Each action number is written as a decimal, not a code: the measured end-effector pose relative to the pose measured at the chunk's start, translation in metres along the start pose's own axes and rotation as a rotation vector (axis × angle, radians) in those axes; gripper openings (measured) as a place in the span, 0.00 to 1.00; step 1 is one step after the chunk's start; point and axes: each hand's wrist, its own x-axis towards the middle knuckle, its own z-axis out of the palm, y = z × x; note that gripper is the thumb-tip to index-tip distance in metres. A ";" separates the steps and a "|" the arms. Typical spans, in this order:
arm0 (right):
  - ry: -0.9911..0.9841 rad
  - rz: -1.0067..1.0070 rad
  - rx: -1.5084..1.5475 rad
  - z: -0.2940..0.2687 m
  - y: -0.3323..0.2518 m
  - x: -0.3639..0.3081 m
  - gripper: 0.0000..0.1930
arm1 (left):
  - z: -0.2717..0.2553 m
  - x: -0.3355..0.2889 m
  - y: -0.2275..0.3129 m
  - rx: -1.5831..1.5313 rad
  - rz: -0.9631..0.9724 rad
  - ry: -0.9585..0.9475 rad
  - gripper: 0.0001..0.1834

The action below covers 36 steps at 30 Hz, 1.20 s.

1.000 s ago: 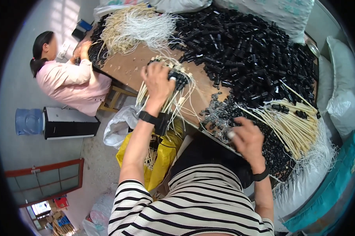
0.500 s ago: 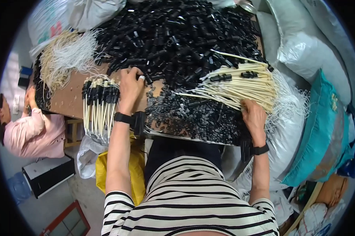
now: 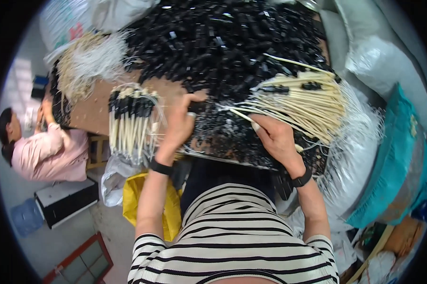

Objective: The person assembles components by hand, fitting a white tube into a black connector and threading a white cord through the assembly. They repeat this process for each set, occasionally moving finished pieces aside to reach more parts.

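My left hand [image 3: 179, 127] is over the table's front middle, its fingers closed on a small black plastic sleeve [image 3: 197, 108], partly hidden by the fingers. To its right, my right hand [image 3: 276, 137] pinches a thin cream-coloured tube [image 3: 241, 114] with its tip pointing left toward the left hand, a gap between the two. Beside the right hand lies a fanned bundle of cream tubes [image 3: 312, 102] with white strings at the far end. Left of my left hand, a row of cream tubes with black sleeves [image 3: 130, 111] lies side by side.
A large heap of black plastic sleeves [image 3: 218, 42] covers the table's back. Small black bits [image 3: 218, 128] lie near its front edge. White sacks [image 3: 383, 57] and a teal sack [image 3: 381, 161] stand at the right. A person in pink [image 3: 52, 151] sits at the left.
My right hand has moved left from the bundle with a cream tube in its fingers. My left hand has drawn back from the heap toward me with a black sleeve. The view has shifted slightly.
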 end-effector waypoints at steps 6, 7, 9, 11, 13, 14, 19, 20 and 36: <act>-0.014 0.073 0.164 0.020 -0.009 -0.003 0.12 | 0.007 -0.013 0.020 -0.282 -0.081 -0.096 0.25; 0.017 0.136 0.269 0.020 -0.010 -0.003 0.12 | 0.005 -0.014 0.021 -0.319 -0.113 -0.128 0.26; 0.033 0.211 0.333 0.022 -0.010 -0.003 0.12 | 0.003 -0.014 0.021 -0.355 -0.142 -0.154 0.27; 0.013 -0.002 0.191 0.024 -0.008 -0.002 0.12 | 0.005 -0.015 0.020 -0.376 -0.102 -0.262 0.28; -0.080 -0.028 0.054 0.026 -0.020 0.000 0.10 | 0.010 -0.016 0.035 -0.116 0.057 -0.280 0.24; -0.063 -0.078 -0.036 0.034 -0.018 -0.002 0.09 | 0.018 -0.017 0.038 -0.005 0.118 -0.318 0.22; -0.059 -0.058 -0.527 0.008 -0.042 0.003 0.13 | 0.018 -0.020 0.025 0.265 0.358 -0.036 0.21; -0.107 0.056 -0.563 -0.003 -0.039 0.003 0.16 | 0.011 -0.016 0.025 0.362 0.372 0.046 0.20; -0.167 -0.151 0.234 0.012 -0.038 0.010 0.08 | 0.003 -0.026 0.037 -0.574 -0.610 -0.101 0.08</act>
